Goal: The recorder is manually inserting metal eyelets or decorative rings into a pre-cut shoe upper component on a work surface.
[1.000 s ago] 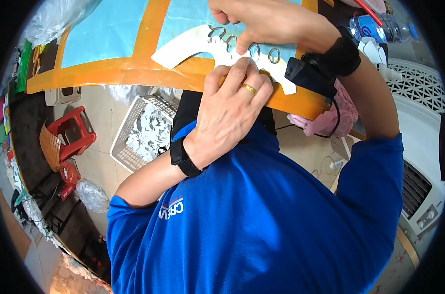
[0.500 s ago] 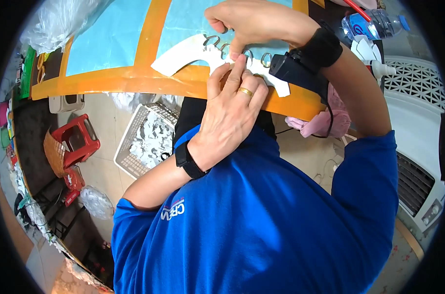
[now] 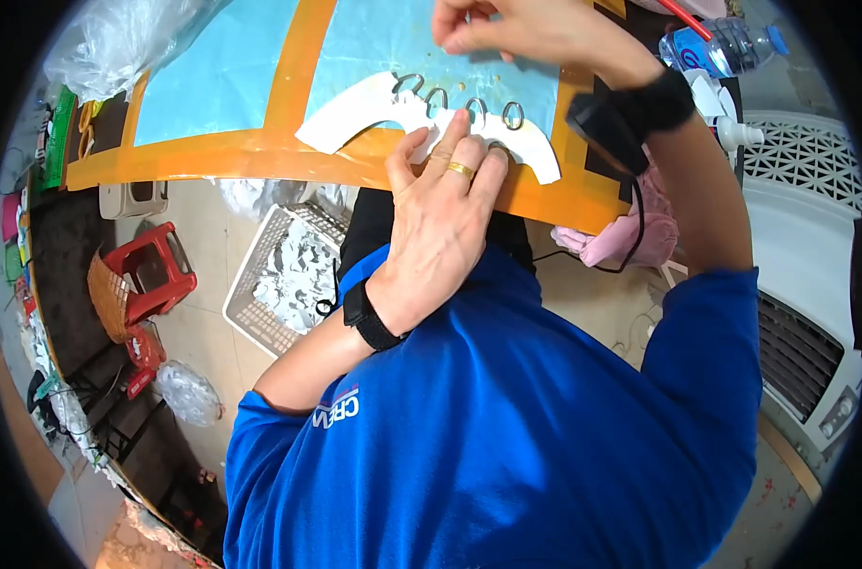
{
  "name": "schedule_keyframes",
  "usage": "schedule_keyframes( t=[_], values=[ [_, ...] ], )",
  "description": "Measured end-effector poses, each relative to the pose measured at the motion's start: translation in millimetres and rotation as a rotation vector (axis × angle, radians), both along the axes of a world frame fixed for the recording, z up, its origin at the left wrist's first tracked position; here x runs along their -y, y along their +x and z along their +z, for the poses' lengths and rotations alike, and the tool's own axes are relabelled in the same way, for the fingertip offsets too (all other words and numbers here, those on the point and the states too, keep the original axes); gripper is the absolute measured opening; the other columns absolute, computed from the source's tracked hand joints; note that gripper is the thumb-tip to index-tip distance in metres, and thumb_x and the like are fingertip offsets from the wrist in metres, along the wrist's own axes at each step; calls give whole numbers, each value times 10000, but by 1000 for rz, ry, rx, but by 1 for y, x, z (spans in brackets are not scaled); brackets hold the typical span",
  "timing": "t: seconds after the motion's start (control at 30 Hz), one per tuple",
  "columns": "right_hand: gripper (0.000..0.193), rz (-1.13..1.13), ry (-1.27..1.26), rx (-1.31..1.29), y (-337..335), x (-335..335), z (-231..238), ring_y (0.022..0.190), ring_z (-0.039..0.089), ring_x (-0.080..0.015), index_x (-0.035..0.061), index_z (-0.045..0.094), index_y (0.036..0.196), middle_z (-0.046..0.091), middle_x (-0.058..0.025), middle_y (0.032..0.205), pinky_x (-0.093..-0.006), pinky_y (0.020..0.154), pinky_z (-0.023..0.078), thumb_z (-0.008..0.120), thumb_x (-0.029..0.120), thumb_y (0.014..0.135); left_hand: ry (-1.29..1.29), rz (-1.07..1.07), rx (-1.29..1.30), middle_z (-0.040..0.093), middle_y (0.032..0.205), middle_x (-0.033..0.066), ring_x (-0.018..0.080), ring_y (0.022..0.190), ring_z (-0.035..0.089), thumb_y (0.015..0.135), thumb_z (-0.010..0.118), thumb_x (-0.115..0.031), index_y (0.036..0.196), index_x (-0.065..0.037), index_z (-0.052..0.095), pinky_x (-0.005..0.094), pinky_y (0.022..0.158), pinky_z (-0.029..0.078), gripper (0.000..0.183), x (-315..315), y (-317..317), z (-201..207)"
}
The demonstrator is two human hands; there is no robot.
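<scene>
A white, arched flat piece [image 3: 350, 119] with scalloped cut-outs lies near the table's front edge. Several silvery metal rings [image 3: 513, 116] stand along its far side. My left hand [image 3: 439, 204] rests over the middle of this piece, its fingers stretched forward and pressing down, the index fingertip close to the rings. Lifted off the piece, my right hand [image 3: 535, 33] hovers beyond it at the top of the view. Its thumb and fingers are curled toward each other; whether a small thing sits between them, I cannot make out.
The table [image 3: 203, 95] has a blue surface with orange tape strips. A clear plastic bag [image 3: 118, 47] lies at far left, a water bottle [image 3: 720, 47] at far right. Below stand a white basket [image 3: 251, 318] of white scraps and a red stool [image 3: 161, 280]. A pink cloth [image 3: 640, 223] hangs right.
My right hand has come away from the rings and moved up and away over the table. My left hand stays on the white piece, shifted slightly left.
</scene>
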State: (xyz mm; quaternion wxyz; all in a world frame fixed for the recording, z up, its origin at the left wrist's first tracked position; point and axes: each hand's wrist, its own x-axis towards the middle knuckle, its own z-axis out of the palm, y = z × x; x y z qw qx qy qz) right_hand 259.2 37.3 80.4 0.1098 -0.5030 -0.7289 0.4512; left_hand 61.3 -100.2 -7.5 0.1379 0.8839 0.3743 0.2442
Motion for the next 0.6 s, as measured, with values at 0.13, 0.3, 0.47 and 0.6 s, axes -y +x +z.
schedule_keyframes(
  t=[0.13,0.3,0.47,0.6],
  values=[
    [240,323,464,10,24,28,-26,849,642,-309,27,735,1116,595,-103,917,-393,745,512,726,16,876,-26,2,39,647,1365,128,317,1428,550,829,624,115,1247,-43,640,582,1158,345,448,-2,0,0],
    [130,341,635,85,20,46,-40,860,643,-317,8,757,968,608,-107,916,-426,731,513,737,78,861,-78,-3,82,664,1342,114,290,1438,543,806,603,151,1212,-49,646,574,1149,354,454,-5,-3,3],
    [84,349,686,181,12,52,-34,895,668,-360,35,745,905,619,-115,915,-476,763,534,734,95,846,-85,-38,135,674,1298,105,274,1428,553,787,579,178,1193,-55,641,566,1152,350,472,-11,-9,0],
    [69,392,739,276,10,52,-33,881,683,-355,41,727,860,627,-110,913,-470,736,545,744,105,841,-143,-71,178,685,1245,91,282,1393,583,796,587,181,1166,-61,636,559,1149,349,445,-16,-16,-2]
  ],
)
